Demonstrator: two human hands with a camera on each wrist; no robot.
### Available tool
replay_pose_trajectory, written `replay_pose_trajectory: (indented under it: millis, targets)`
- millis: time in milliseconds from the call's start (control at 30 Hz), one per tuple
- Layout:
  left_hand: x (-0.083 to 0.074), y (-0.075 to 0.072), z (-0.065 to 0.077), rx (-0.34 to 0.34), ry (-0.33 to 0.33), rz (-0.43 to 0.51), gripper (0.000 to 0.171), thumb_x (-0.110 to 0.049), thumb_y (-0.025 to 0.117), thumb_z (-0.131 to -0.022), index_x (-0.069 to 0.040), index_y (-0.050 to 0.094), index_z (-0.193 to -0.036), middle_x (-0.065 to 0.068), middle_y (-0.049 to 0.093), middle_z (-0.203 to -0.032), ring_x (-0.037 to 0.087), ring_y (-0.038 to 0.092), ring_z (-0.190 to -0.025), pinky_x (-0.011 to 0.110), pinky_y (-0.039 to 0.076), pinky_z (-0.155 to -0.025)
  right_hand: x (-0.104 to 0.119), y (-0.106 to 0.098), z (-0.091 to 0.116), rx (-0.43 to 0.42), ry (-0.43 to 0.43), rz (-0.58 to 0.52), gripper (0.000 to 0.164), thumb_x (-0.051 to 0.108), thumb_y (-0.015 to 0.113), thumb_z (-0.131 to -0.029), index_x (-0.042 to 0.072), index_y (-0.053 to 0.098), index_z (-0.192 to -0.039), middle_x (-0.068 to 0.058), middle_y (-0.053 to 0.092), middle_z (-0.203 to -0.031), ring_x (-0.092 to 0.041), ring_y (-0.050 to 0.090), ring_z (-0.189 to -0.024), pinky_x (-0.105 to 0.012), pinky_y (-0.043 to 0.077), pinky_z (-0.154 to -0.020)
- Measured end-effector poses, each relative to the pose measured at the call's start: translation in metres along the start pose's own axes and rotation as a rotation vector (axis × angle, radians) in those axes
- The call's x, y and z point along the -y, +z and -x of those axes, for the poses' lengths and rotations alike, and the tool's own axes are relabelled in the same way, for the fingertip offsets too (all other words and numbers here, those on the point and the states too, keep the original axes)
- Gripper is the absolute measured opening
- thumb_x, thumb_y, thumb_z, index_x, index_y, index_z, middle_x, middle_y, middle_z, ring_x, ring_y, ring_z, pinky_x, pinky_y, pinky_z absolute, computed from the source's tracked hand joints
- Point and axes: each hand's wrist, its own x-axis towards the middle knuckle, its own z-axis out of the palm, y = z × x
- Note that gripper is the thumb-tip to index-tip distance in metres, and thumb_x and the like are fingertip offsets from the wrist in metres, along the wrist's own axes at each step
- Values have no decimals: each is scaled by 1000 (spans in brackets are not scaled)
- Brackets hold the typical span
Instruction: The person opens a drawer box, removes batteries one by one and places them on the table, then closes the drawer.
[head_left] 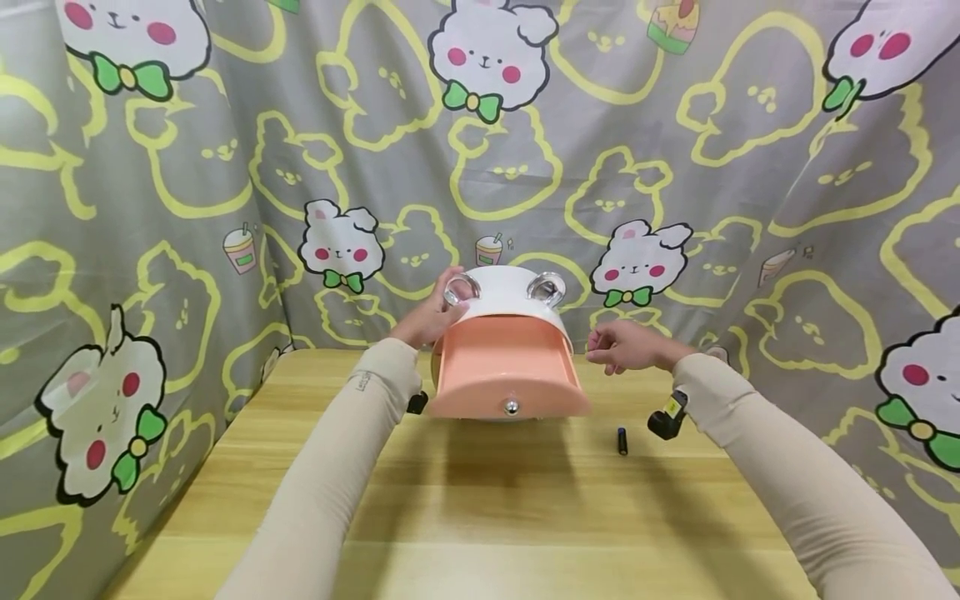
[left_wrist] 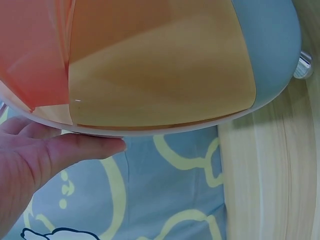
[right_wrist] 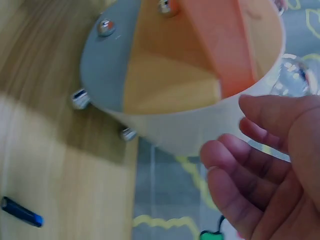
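Note:
A white desktop drawer box (head_left: 501,287) with two clear ring-shaped ears stands on the table. Its salmon-pink top drawer (head_left: 501,354) is pulled out and looks bare inside; a silver knob (head_left: 512,407) sits on its front. My left hand (head_left: 442,308) holds the box at its upper left by the ear, thumb (left_wrist: 85,150) along the outer shell. To the right of the box is my right hand (head_left: 626,344), its fingers loosely bent with nothing in them, and a small gap shows between fingertips and shell. In the right wrist view, lower fronts of orange and blue-grey (right_wrist: 112,65) show.
A small dark cylinder with a blue end, like a battery (head_left: 622,441), lies on the wooden table (head_left: 465,517) right of the box. Behind and at both sides hangs a grey curtain (head_left: 420,167) with cartoon rabbits. Small metal feet (right_wrist: 80,99) carry the box.

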Motion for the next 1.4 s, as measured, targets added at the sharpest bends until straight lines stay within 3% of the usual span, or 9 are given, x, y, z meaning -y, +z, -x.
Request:
replay_pose_trajectory:
  millis: [333, 500, 667, 833, 1100, 1400]
  targets:
    - [0, 1, 0, -12, 33, 10, 64, -31, 50, -93, -32, 9, -142, 18, 52, -84, 26, 54, -75, 36, 47, -68, 55, -13, -14, 275, -14, 65, 12, 18, 60, -89, 7, 60, -93, -7, 60, -87, -24, 60, -77, -37, 50, -69]
    - [0, 0, -2, -16, 25, 1, 64, -33, 50, -93, -35, 8, -141, 17, 52, -85, 26, 54, -75, 36, 47, -68, 73, -11, -24, 371, -29, 62, 13, 15, 60, -88, 4, 60, -96, -10, 59, -85, -24, 61, -77, -34, 50, -68]
    - [1, 1, -2, -11, 17, 9, 63, -34, 50, -92, -41, 9, -139, 18, 53, -86, 26, 55, -75, 37, 47, -69, 81, -8, -34, 452, -20, 97, 12, 16, 61, -88, 5, 61, -94, -10, 60, -84, -22, 62, -76, -33, 50, -66]
    - [2, 1, -3, -18, 39, 16, 64, -32, 51, -93, -39, 9, -140, 18, 52, -88, 26, 55, -76, 37, 46, -74, 87, -2, -45, 495, -6, 78, 11, 14, 61, -87, 4, 63, -91, -11, 62, -83, -24, 64, -77, -35, 51, -66]
    - [2, 0, 0, -19, 21, 13, 62, -34, 51, -92, -43, 10, -139, 19, 52, -91, 27, 55, -77, 37, 48, -66, 90, 9, -61, 589, 3, 50, 10, 14, 59, -89, 10, 66, -94, -6, 66, -91, -22, 63, -80, -36, 52, -71]
    - [3, 3, 3, -23, 26, 8, 64, -33, 52, -92, -41, 9, -140, 19, 52, -94, 26, 54, -79, 36, 47, -69, 94, 14, -75, 816, 27, -68, 20, 17, 57, -90, 10, 66, -106, -8, 65, -98, -19, 61, -81, -39, 48, -82]
